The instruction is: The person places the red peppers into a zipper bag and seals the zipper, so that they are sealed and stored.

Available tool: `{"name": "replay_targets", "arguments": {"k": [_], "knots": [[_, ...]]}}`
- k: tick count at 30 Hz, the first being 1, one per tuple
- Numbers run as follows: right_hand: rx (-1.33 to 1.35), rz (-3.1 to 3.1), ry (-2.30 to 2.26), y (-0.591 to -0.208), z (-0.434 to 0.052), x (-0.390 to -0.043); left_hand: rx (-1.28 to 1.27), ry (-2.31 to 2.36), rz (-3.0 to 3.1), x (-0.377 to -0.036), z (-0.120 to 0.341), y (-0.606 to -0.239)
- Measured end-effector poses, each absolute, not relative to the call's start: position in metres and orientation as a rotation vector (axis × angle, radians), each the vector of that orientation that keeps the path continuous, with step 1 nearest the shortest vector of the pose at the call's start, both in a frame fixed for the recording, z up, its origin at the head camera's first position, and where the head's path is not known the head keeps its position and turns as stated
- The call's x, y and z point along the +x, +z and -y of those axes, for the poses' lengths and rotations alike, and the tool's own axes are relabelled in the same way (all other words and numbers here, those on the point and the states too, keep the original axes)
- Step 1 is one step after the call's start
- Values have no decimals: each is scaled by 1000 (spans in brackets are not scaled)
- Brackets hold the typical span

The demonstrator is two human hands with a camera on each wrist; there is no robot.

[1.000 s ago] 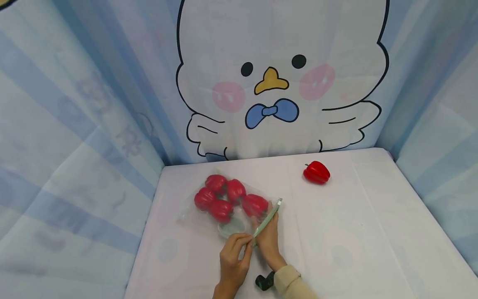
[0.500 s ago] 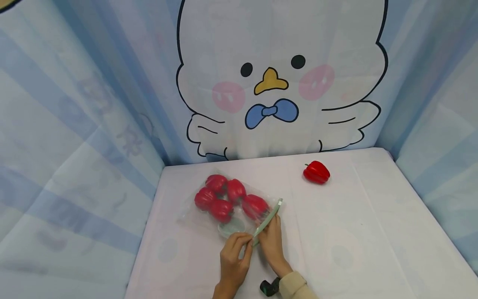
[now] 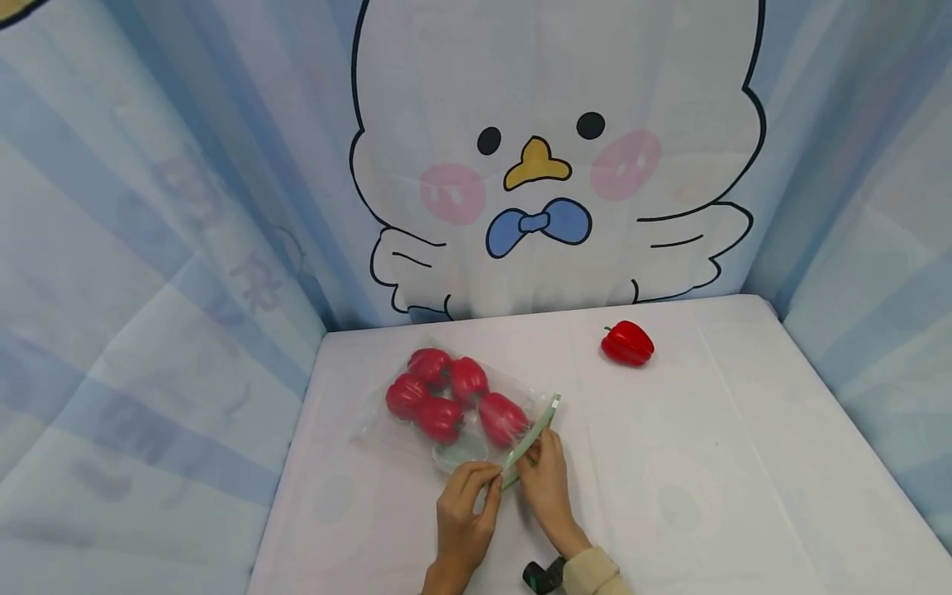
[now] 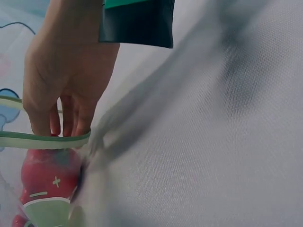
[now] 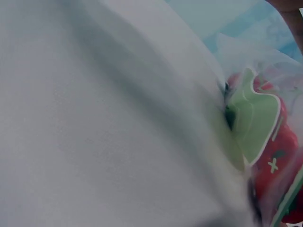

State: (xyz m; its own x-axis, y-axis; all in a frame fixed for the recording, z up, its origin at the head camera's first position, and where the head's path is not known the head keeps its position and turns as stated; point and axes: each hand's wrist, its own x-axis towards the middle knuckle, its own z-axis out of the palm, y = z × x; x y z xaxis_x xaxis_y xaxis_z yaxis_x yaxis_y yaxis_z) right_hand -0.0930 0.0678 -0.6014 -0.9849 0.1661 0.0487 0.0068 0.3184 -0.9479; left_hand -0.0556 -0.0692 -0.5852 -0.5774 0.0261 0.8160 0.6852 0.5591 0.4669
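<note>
A clear zip bag (image 3: 461, 449) lies on the white table with several red bell peppers inside. Its green zip strip (image 3: 537, 430) faces the hands. At the strip's near end, my left hand (image 3: 467, 512) pinches the bag's edge between thumb and fingers. My right hand (image 3: 546, 483) is at the open mouth, its fingertips partly hidden by the strip. In the left wrist view, the right hand (image 4: 68, 78) reaches down between the two green edges, fingers fairly straight, above a bagged bell pepper (image 4: 49, 172). That pepper (image 3: 503, 419) lies nearest the mouth.
One loose red bell pepper (image 3: 628, 344) lies toward the back of the table, right of the bag. A black device (image 3: 543, 576) sits at the right wrist. A curtain (image 3: 558, 273) with a cartoon bird hangs behind the table.
My right hand has drawn back out of the bag toward its mouth. The pepper nearest the mouth has shifted slightly left and turned. My left hand keeps its pinch on the edge.
</note>
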Motion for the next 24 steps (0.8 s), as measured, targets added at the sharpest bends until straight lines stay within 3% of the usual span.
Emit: {"name": "replay_targets", "arguments": {"k": [24], "knots": [[-187, 2572, 1697, -593, -122, -118, -601, -1041, 1946, -59, 70, -587]]}}
